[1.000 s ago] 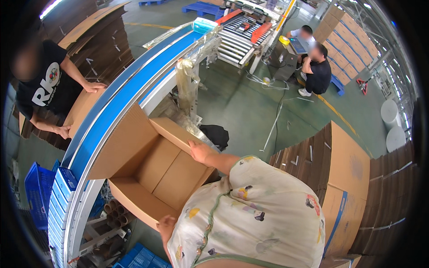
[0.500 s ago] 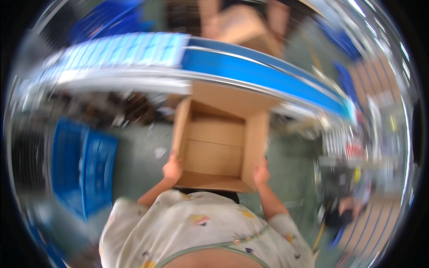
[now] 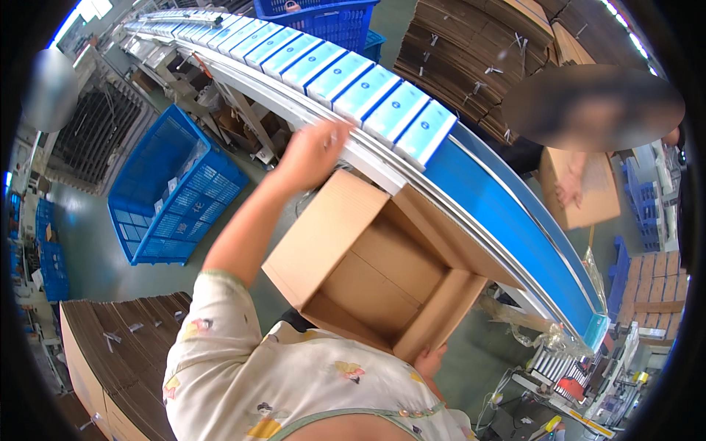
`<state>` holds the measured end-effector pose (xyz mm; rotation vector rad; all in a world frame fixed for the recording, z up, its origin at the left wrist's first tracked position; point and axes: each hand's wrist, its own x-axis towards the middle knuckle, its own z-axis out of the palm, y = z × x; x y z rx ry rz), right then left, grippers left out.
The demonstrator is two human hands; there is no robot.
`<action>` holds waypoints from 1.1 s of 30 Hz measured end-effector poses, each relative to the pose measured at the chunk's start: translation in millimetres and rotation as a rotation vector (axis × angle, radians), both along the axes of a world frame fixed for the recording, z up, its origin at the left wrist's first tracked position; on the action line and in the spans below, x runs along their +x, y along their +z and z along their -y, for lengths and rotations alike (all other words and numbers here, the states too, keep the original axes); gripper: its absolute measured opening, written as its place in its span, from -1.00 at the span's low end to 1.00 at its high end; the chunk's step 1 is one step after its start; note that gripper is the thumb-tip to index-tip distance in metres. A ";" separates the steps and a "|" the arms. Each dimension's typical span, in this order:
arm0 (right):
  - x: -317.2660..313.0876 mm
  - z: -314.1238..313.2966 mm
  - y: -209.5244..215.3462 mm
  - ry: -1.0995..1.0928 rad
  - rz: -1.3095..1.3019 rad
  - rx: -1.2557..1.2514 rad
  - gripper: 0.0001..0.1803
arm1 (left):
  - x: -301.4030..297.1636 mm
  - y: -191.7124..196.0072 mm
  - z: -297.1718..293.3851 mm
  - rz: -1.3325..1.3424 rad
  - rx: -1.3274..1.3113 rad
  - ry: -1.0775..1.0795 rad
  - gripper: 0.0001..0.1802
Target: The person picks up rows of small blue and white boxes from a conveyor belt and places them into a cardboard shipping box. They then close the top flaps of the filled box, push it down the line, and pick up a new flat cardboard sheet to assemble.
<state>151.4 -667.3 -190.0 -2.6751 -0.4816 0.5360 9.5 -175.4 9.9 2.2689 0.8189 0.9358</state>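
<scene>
An empty-looking cardboard box (image 3: 382, 279), its top flaps up, tilts in front of my body against the conveyor's near side. My right hand (image 3: 430, 360) grips its lower right wall, the fingers partly hidden. My left hand (image 3: 312, 156) is off the box, raised over the conveyor's near rail. Its fingers are loosely bent and a little blurred, and nothing shows in them. Just beyond it, a row of white and light-blue packs (image 3: 360, 88) stands close together along the conveyor.
The bare blue conveyor belt (image 3: 493, 198) runs on to the right. A blue plastic crate (image 3: 176, 191) stands at left, with flattened cardboard (image 3: 140, 353) stacked below it. Across the belt, a co-worker's hand (image 3: 570, 187) holds another box. More flattened cardboard (image 3: 471, 59) is piled behind.
My left hand has let go of the box and moved up to the conveyor. The box has turned and tilted, my right hand still on it. My view has swung round and sharpened.
</scene>
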 end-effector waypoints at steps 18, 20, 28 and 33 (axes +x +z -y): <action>143.7 -276.5 223.3 0.180 0.187 0.390 -0.36 | 103.3 5.5 -95.0 -0.573 -0.064 -0.108 0.03; 164.4 -304.6 214.8 0.156 0.179 0.116 -0.05 | 124.2 -0.7 -71.5 -0.617 -0.160 -0.129 0.08; 179.6 -309.0 196.1 0.036 -0.137 0.710 -0.31 | 133.6 -4.1 -71.9 -0.479 -0.369 -0.160 0.20; 149.4 -285.1 249.3 0.168 0.216 0.913 -0.25 | 95.0 36.0 -52.8 -0.030 -0.276 -0.139 0.20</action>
